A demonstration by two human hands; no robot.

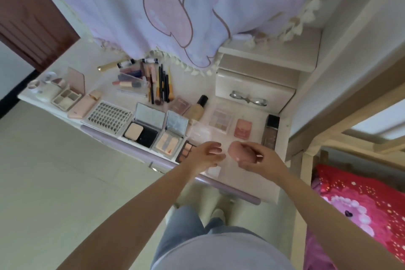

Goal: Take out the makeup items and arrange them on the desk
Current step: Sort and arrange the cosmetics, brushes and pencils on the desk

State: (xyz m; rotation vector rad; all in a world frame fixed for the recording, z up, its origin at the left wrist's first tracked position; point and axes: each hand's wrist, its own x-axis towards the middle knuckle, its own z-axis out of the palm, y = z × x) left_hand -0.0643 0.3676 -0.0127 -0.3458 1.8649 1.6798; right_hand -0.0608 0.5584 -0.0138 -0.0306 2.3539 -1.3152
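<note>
My right hand [255, 158] grips a pink makeup sponge [237, 151] just above the front edge of the white desk [105, 61]. Close beside it on the left, my left hand [208, 154] hovers with relaxed, slightly curled fingers and holds nothing. Laid out on the desk are open powder compacts [144, 129], a lash tray [108, 116], brushes and pencils [161, 84], lipsticks [127, 83], a foundation bottle [197, 108], an eyeshadow palette [220, 118], a pink blush [243, 128] and a dark bottle [270, 131].
A small drawer unit [256, 85] with glasses [248, 97] on it stands at the desk's back right. A lilac curtain [175, 6] hangs over the back. A bed frame [306, 149] and red bedding [361, 204] lie to the right; a brown door [28, 17] is at left.
</note>
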